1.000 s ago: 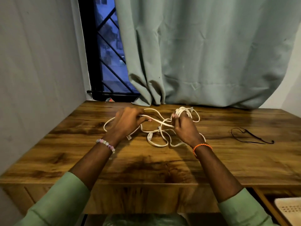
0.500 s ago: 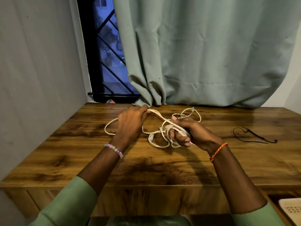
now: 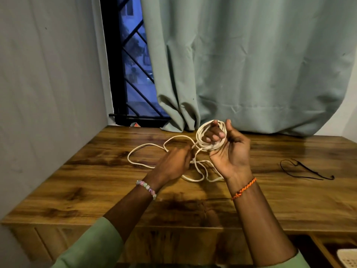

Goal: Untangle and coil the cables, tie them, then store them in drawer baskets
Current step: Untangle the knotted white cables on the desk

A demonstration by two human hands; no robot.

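Note:
A white flat cable (image 3: 146, 146) lies in loose loops on the wooden desk (image 3: 96, 182). Part of it is wound in a small coil around the fingers of my right hand (image 3: 228, 149), which is raised palm up above the desk. My left hand (image 3: 173, 163) is just left of the coil and pinches the strand that leads into it. A thin black cable (image 3: 305, 171) lies by itself on the desk at the right, away from both hands.
A grey-green curtain (image 3: 251, 74) hangs behind the desk, with a barred window (image 3: 133, 74) at its left. A wall runs along the desk's left side. An open drawer with a white basket (image 3: 347, 258) shows at the bottom right.
My right hand has lifted and turned palm up, with more cable wound around its fingers. My left hand has moved right toward the coil, still holding the strand.

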